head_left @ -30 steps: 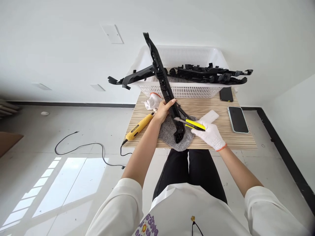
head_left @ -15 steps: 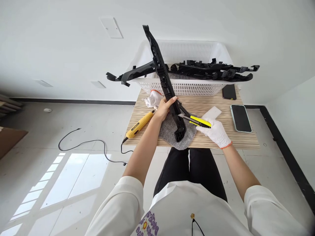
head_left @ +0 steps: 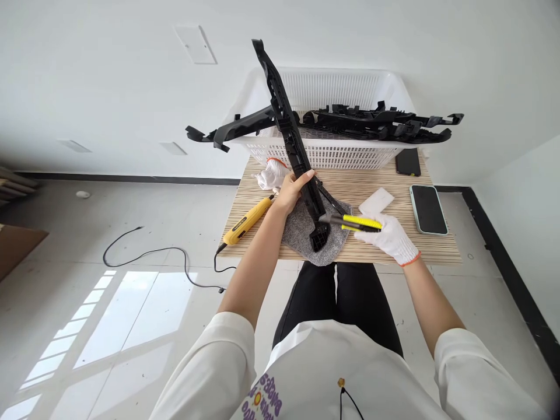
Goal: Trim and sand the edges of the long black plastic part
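My bare left hand [head_left: 292,191] is wrapped round a long black plastic part [head_left: 290,131], which slants from above the basket down to a grey cloth [head_left: 301,233]. In my right hand [head_left: 389,236], covered by a white glove with an orange cuff, is a yellow and black utility knife [head_left: 361,223]. The knife's front end is at the lower part of the black piece; whether it touches is too small to tell. A thin dark strip [head_left: 332,197] lies behind the part on the cloth.
A white basket [head_left: 336,154] with several black parts [head_left: 371,125] stands at the table's back. On the striped table [head_left: 437,251] lie a yellow tool [head_left: 248,220], a glove [head_left: 272,174], a white card [head_left: 376,201] and two phones [head_left: 429,210] [head_left: 408,162].
My right hand has moved slightly right and down with the knife, whose front end is now lower on the black part. My left hand keeps its hold in nearly the same place.
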{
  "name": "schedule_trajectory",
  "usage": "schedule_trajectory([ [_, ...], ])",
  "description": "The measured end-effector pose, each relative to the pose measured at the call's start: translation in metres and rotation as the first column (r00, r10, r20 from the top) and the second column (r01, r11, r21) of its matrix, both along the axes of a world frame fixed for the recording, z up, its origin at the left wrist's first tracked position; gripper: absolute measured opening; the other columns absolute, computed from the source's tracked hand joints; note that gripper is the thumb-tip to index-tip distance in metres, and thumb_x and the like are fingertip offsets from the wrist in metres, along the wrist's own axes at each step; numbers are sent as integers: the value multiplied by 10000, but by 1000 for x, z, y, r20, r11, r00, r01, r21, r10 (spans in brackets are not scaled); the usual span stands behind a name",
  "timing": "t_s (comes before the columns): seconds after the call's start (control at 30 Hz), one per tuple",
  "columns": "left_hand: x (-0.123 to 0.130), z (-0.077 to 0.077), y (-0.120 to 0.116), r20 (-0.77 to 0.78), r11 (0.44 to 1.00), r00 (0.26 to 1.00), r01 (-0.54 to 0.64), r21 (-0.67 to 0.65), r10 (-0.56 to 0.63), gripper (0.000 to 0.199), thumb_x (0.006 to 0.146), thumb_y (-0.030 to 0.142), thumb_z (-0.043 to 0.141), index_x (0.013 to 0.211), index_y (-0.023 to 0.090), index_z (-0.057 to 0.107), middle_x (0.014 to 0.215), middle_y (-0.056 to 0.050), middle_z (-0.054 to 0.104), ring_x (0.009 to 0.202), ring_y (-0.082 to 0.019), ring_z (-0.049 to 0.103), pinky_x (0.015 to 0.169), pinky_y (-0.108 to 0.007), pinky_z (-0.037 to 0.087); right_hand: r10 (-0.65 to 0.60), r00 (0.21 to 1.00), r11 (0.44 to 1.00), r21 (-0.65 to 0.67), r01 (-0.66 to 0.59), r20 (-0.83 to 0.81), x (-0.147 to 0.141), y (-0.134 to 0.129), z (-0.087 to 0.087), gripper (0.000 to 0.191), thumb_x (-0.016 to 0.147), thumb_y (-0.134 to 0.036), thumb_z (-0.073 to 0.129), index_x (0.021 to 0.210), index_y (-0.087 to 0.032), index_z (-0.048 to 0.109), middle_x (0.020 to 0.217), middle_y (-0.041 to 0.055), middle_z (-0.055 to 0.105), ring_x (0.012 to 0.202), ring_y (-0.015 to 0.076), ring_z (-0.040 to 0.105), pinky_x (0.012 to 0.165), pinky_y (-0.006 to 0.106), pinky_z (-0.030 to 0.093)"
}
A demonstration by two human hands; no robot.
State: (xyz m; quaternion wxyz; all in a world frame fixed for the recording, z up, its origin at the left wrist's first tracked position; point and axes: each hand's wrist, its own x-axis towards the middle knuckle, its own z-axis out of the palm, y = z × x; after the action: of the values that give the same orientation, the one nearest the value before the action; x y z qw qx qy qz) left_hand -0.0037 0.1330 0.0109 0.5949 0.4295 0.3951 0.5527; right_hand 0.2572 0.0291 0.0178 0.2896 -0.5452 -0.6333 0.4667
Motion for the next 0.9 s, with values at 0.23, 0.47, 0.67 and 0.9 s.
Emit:
schedule_trajectory([
  [0.23,0,0,1,-5,1000,1000,6,-3,-6,503,584,558,852,811,145,678,672,1,653,652,-146,656,629,-255,537,-13,1000,1000,26,14,-24,7,-3,-4,407,784,-519,678,993,-176,743,647,5,648,569,141,560,530,260,438],
  [0.47,0,-3,3,-21,1000,1000,-5,7,5,516,576,584,840,818,151,700,691,-9,671,659,-154,662,628,-255,539,5,996,999,44,-9,87,3,-8,1,397,776,-534,706,960,-186,762,723,36,681,621,150,585,572,271,455],
  [0.67,-1,-4,3,-35,1000,999,-7,7,8,523,578,596,833,833,156,713,705,-15,679,656,-151,662,584,-237,522,1,997,999,45,-5,78,6,-8,2,411,763,-532,717,962,-175,765,698,31,671,606,148,575,564,274,454],
  [0.9,0,-4,2,-33,1000,999,-22,5,22,527,577,594,837,831,151,703,715,-18,687,630,-145,652,547,-231,504,-1,999,1000,13,1,36,8,-7,-2,373,754,-487,737,958,-177,760,711,35,679,632,154,599,558,259,459],
])
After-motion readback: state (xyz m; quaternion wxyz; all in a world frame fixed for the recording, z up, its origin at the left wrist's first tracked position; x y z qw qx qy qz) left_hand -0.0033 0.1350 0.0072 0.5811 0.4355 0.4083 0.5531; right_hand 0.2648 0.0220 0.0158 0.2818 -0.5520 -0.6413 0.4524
